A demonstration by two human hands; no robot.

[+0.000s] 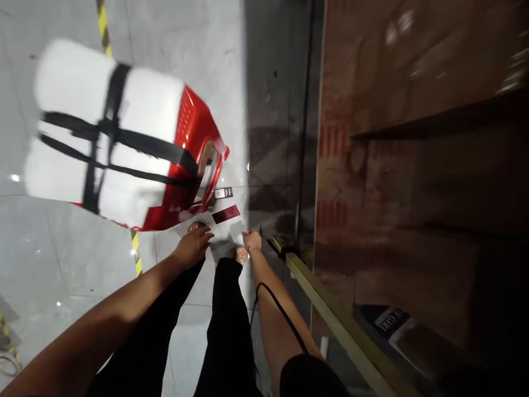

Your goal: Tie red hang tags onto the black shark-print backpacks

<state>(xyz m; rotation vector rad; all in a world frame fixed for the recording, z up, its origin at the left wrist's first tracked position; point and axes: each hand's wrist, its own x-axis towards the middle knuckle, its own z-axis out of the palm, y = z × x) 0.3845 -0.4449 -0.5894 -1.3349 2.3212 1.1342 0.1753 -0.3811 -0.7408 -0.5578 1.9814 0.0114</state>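
My left hand (193, 245) reaches low over the floor, just below a red plastic frame (192, 160). Its fingers are loosely stretched and show nothing between them. A bulky white padded bundle (142, 105) is strapped to the red frame with crossing black bands (108, 127). Close to my foot, my right hand (251, 241) is closed, its fingertips partly hidden; what it holds, if anything, I cannot make out. Past both hands, a dark red card (226, 214) and a black-and-white label (223, 193) lie on the floor.
Stacked brown cartons (388, 182) fill the right side. A yellowish bar (330, 309) slants beside my right arm. Yellow-and-black tape (136, 253) runs along the grey floor (82, 264). A dark package with printed letters (392, 325) sits at lower right.
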